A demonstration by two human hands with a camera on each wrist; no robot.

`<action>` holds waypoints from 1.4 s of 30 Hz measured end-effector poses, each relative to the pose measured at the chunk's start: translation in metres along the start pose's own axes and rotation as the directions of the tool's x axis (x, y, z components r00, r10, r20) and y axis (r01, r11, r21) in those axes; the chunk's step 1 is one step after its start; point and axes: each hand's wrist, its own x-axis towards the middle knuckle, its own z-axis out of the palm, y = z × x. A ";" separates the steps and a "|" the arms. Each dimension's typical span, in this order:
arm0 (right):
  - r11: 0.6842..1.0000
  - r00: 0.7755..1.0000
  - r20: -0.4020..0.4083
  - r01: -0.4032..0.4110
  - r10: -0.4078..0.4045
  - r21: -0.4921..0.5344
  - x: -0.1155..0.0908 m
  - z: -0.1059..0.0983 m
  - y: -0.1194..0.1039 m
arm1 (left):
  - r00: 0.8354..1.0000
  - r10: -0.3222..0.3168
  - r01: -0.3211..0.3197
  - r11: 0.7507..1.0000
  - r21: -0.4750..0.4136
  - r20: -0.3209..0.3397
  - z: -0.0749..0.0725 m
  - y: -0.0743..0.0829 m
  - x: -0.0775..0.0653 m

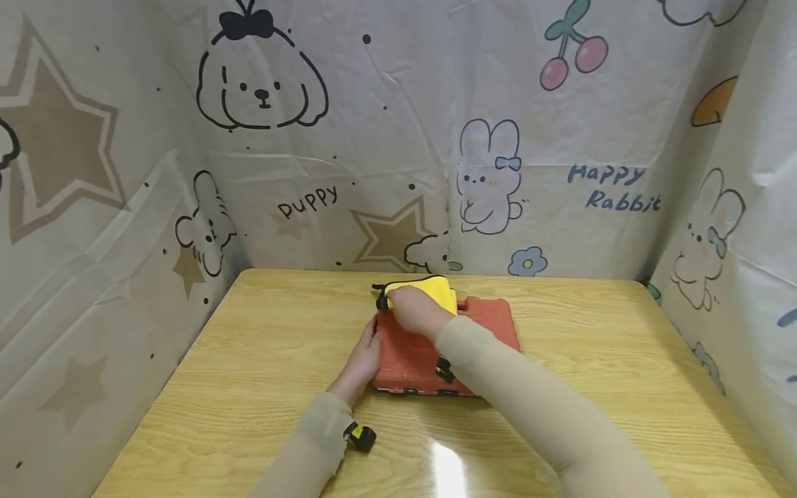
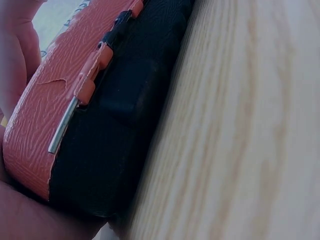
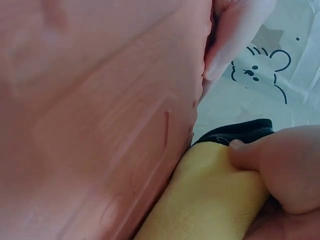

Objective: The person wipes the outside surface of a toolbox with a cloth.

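Note:
A hard plastic case [image 1: 407,356], orange-red on top and black below, lies on the wooden table. My left hand [image 1: 364,356] grips its left side. The left wrist view shows the case's hinged edge [image 2: 92,82] with a metal pin, and fingers round its end. My right hand [image 1: 416,310] reaches across the case and pinches the edge of a yellow pouch [image 1: 442,290] with black trim. In the right wrist view the pouch [image 3: 200,195] lies against the case's edge, thumb on its black border. My right hand covers part of the pouch.
The wooden table [image 1: 280,332] runs back to a printed cloth wall [image 1: 386,138], with more cloth at both sides. Black wrist cameras [image 1: 361,437] are strapped to the wrists. A black carry handle area [image 1: 461,304] shows at the case's far edge.

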 end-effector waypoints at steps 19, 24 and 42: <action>0.989 0.994 0.040 0.102 -0.099 -0.104 -0.030 0.006 -0.016 | 0.999 -0.024 0.023 1.000 -0.011 -0.045 0.005 -0.003 0.001; 0.986 0.992 0.053 0.120 -0.114 -0.118 -0.041 0.010 -0.021 | 0.999 0.000 -0.002 0.999 -0.054 -0.038 0.004 -0.003 -0.002; 0.973 0.984 -0.021 0.173 -0.179 -0.151 -0.077 0.019 -0.034 | 0.999 0.025 -0.027 0.993 -0.118 -0.021 0.003 -0.001 -0.006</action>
